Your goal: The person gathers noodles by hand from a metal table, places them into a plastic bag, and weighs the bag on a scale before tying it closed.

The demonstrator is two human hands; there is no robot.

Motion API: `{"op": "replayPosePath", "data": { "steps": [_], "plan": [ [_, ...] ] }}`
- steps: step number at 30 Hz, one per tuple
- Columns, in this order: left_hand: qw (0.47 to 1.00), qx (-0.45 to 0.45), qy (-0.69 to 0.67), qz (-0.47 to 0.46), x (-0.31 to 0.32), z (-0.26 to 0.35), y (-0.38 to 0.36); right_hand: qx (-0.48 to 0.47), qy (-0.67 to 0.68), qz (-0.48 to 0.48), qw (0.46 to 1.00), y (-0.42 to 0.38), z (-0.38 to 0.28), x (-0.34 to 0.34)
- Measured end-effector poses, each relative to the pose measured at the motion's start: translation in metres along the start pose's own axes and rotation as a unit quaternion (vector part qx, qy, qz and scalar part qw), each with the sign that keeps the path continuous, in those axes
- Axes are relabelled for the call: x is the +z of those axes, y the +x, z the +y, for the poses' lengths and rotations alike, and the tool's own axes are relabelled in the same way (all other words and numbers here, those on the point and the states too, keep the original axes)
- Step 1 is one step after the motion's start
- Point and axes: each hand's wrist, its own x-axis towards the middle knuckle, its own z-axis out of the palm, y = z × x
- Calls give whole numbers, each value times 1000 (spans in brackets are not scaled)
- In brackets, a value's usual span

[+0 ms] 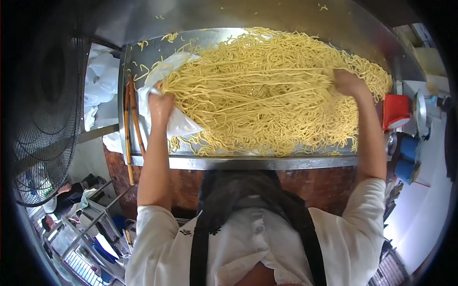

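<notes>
A broad heap of yellow noodles [267, 105] covers most of a metal tray table [210, 163]. At the heap's left end, my left hand [161, 106] is closed on the rim of a white plastic bag [183, 123], whose mouth faces the noodles. Some strands lie in the bag's mouth. My right hand [349, 85] is at the right side of the heap, its fingers curled into noodles and partly smeared by motion. Long strands run stretched across the heap between the two hands.
Two long wooden sticks [135, 117] lean over the tray's left edge. White plastic bags [101, 78] hang beyond it, near a large mesh-guarded fan [45, 119]. A red container [396, 111] stands at the right end. Another person [71, 196] is in the lower left background.
</notes>
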Motion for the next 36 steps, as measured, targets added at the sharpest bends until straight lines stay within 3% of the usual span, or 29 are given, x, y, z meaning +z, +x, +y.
{"op": "replayPosePath", "data": {
  "steps": [1, 3, 4, 6, 7, 9, 12, 15, 16, 17, 19, 21, 22, 23, 24, 26, 28, 31, 33, 35, 36],
  "plan": [
    [993, -58, -103, 2, -4, 1, -10, 27, -54, -25, 998, 7, -32, 2],
    [980, -39, -188, 56, -8, -8, -27, 39, -90, 65, 993, -9, -122, -14],
    [969, -27, -232, 82, -9, -11, -32, -30, -83, 163, 983, -17, -164, -15],
    [957, 21, -260, 127, -15, 2, -40, -108, 85, 148, 979, 6, -234, -15],
    [949, 44, -274, 150, -19, 13, -44, -173, 84, 210, 959, 38, -256, 7],
    [913, -7, -377, 154, -33, 46, -51, -206, 104, 292, 928, 91, -299, 47],
    [857, -52, -500, 117, -50, 82, -64, -230, 150, 90, 957, 113, -333, 55],
    [835, -41, -548, 39, -55, 98, -77, -299, 168, -54, 938, 71, -371, -6],
    [842, -30, -538, 25, -52, 101, -79, -379, 329, -99, 859, 64, -389, -4],
    [849, -16, -528, 9, -49, 104, -79, -443, 478, -138, 746, 57, -409, -1],
    [841, -6, -541, 6, -49, 103, -80, -435, 762, -79, 473, 57, -464, 38],
    [836, -2, -548, 18, -58, 89, -75, -479, 699, -93, 522, 49, -471, 30],
    [816, -28, -577, 8, -68, 88, -76, -488, 619, -71, 611, 44, -467, 24],
    [830, -26, -557, 23, -70, 85, -77, -498, 526, -46, 688, 40, -463, 18],
    [842, -25, -537, 40, -73, 81, -77, -475, 362, 8, 802, 35, -446, 17],
    [850, -17, -523, 59, -76, 74, -77, -341, 192, 258, 883, 6, -397, 50],
    [836, -35, -547, 38, -74, 65, -73, -209, 98, 221, 948, -24, -362, 72],
    [821, -50, -568, -14, -68, 85, -67, -182, 93, 249, 947, 7, -348, 144],
    [811, -41, -578, -80, -73, 107, -67, -220, 347, 118, 904, 45, -343, 120],
    [799, -5, -592, -107, -86, 125, -85, -280, 442, 85, 848, 35, -347, 55],
    [799, 25, -584, -138, -88, 133, -95, -329, 412, 118, 842, 17, -355, 7]
  ]
}}
